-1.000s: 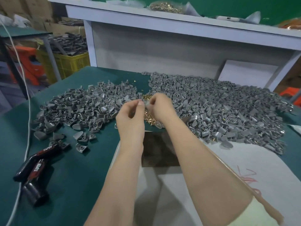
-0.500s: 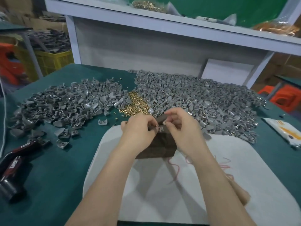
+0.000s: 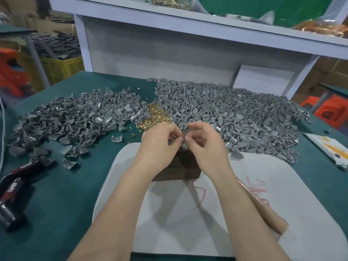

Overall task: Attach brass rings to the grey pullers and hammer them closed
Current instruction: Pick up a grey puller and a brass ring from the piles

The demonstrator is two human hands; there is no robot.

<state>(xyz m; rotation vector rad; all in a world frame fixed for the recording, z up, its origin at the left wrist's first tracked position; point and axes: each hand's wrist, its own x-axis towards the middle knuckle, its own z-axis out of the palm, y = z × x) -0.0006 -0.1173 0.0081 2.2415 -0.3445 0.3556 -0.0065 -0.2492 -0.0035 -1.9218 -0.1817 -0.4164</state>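
My left hand (image 3: pixel 160 146) and my right hand (image 3: pixel 205 146) meet fingertip to fingertip above a dark wooden block (image 3: pixel 180 168). Between them they pinch a small grey puller (image 3: pixel 185 131); whether a ring sits on it is hidden by the fingers. A small heap of brass rings (image 3: pixel 155 117) lies just beyond the hands. To the left spreads one pile of grey pullers (image 3: pixel 75 117), to the right a larger pile of pullers (image 3: pixel 235 113). A wooden hammer handle (image 3: pixel 263 210) lies under my right forearm.
The block stands on a white mat (image 3: pixel 282 213) on the green table (image 3: pixel 56 194). Dark cans labelled TAPER (image 3: pixel 13 189) lie at the left edge, beside a white cable (image 3: pixel 2 147). A white packet (image 3: pixel 331 147) lies at the right. A white shelf (image 3: pixel 188 17) rises behind.
Both hands drew back from the brass heap to above the block, still pinching the small part together. Over the last half second they shifted only slightly.
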